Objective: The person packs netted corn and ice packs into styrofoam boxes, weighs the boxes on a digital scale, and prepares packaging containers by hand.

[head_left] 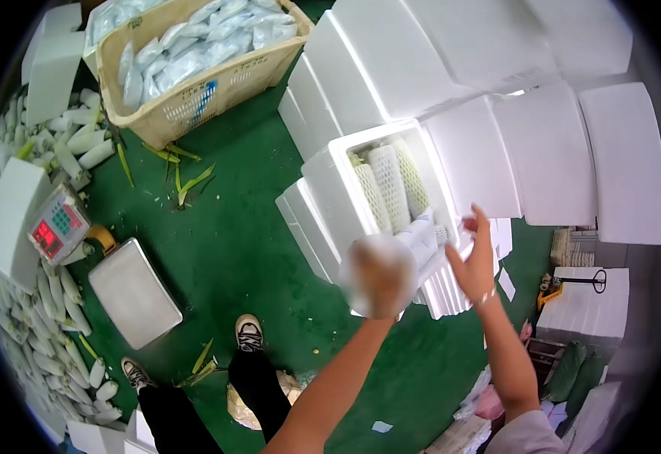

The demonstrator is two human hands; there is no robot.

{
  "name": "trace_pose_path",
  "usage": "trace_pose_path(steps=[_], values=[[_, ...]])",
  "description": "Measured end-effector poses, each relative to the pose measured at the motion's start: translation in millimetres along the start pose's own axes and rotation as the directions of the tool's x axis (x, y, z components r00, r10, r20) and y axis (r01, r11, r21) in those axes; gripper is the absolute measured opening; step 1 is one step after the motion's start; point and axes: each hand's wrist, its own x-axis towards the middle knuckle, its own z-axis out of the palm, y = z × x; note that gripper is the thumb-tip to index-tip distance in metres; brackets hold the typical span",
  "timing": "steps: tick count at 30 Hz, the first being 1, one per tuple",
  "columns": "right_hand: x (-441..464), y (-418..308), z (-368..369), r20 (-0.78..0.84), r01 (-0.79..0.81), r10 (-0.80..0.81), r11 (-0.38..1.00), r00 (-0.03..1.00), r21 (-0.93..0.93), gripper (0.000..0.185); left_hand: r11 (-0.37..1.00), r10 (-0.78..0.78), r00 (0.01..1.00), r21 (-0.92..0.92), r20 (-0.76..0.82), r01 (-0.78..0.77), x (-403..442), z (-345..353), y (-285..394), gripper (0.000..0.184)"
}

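Observation:
An open white foam box (338,163) stands on other foam boxes right of centre. Inside lie several long pale pieces in foam net sleeves (389,181), with a white and blue packet (420,240) at the near end. My left hand (382,278) is over the near left corner of the box; a blur covers it, so its fingers and anything in them cannot be made out. Beside the box's right edge, my right hand (476,257) has its fingers spread with nothing between them.
Stacked white foam boxes (489,144) rise behind and to the right. A crate of bagged ice packs (202,98) is at the upper left. A floor scale (135,293) with a red display stands left, beside heaped pale vegetables (51,310). Leaf scraps (193,184) lie on the green floor.

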Motion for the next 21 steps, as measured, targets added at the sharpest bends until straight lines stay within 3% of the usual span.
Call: trace_pose_path(steps=[1,3,4,5,6,7,8,9,10,11,12,13,14,15,16,19,20,21], values=[[-16.3,-11.4,-0.5,0.038,-0.012,0.011,1.000,0.999,0.027,0.076,0.999,0.000,0.997,0.038,0.081,-0.003,-2.8,6.5,10.0,0.109],[-41.9,-20.5,7.7,0.134,-0.161,0.144,0.979,0.981,0.128,0.076,0.998,-0.049,0.963,-0.020,0.265,0.056,2.8,6.5,7.5,0.113],[-49.7,-25.7,16.8,0.187,-0.235,0.208,0.962,0.960,0.137,0.075,0.997,-0.055,0.932,-0.034,0.358,0.072,11.5,-8.8,5.0,0.105],[-52.5,-34.4,27.0,0.178,-0.209,0.186,0.970,0.966,0.121,0.075,0.984,-0.070,0.878,-0.113,0.474,0.139,19.1,-32.4,-2.0,0.096],[-52.0,-45.6,37.1,0.168,-0.187,0.168,0.977,0.971,0.106,0.075,0.947,-0.087,0.814,-0.206,0.574,0.247,28.4,-58.3,-10.9,0.088],[-46.7,-57.3,46.7,0.122,-0.079,0.071,0.995,0.990,0.059,0.076,0.830,-0.131,0.727,-0.326,0.674,0.452,36.9,-86.5,-19.3,0.081],[-46.0,-52.3,62.5,0.081,-0.070,0.081,0.990,0.993,-0.125,0.076,0.472,-0.187,0.636,-0.499,0.749,0.727,46.9,-110.8,-34.0,0.065],[-46.5,-37.2,82.0,0.039,-0.052,0.067,0.954,0.997,-0.296,0.078,0.003,-0.240,0.534,-0.550,0.811,0.835,56.4,-135.6,-48.4,0.050],[-42.5,-38.8,102.7,0.008,-0.019,0.025,0.901,1.000,-0.434,0.079,-0.423,-0.207,0.469,-0.511,0.858,0.748,39.5,-139.6,-101.9,0.038],[-38.5,-49.9,115.9,0.024,-0.079,0.102,0.879,0.994,-0.470,0.080,-0.768,-0.174,0.401,-0.378,0.900,0.517,22.0,-144.2,-154.6,0.027],[-30.4,-59.7,128.6,0.040,-0.125,0.169,0.850,0.985,-0.511,0.081,-0.549,-0.179,0.551,-0.548,0.815,0.632,3.9,-167.9,-216.1,0.023],[-22.1,-66.1,141.5,0.037,-0.170,0.232,0.803,0.972,-0.571,0.073,-0.293,-0.178,0.685,-0.703,0.706,0.648,-13.1,-192.0,-276.5,0.018],[-15.5,-67.1,148.3,0.035,-0.276,0.386,0.716,0.922,-0.641,0.059,-0.098,-0.198,0.725,-0.749,0.660,0.655,-17.9,-243.0,-312.8,0.018],[-13.1,-61.6,161.7,-0.058,-0.404,0.508,0.605,0.859,-0.686,0.051,-0.073,-0.245,0.712,-0.745,0.658,0.663,-25.6,-298.8,-352.8,0.019],[-19.4,-51.8,167.7,-0.100,-0.359,0.425,0.588,0.899,-0.724,0.049,-0.106,-0.290,0.696,-0.745,0.657,0.659,-38.8,-351.7,-393.3,0.019],[-10.3,-66.1,166.8,-0.108,-0.423,0.592,0.423,0.798,-0.802,0.055,-0.516,-0.319,0.708,-0.742,0.630,0.429,-84.2,-503.8,-508.3,0.020],[-8.0,-99.1,168.3,-0.175,-0.486,0.626,0.369,0.760,-0.792,0.076,-0.612,-0.281,0.745,-0.711,0.606,0.347,-96.2,-547.1,-541.9,0.021],[-1.7,-185.8,177.3,-0.063,-0.462,0.646,0.471,0.761,-0.752,0.084,-0.471,-0.436,0.728,-0.823,0.530,0.317,-97.5,-586.4,-557.9,0.019]])
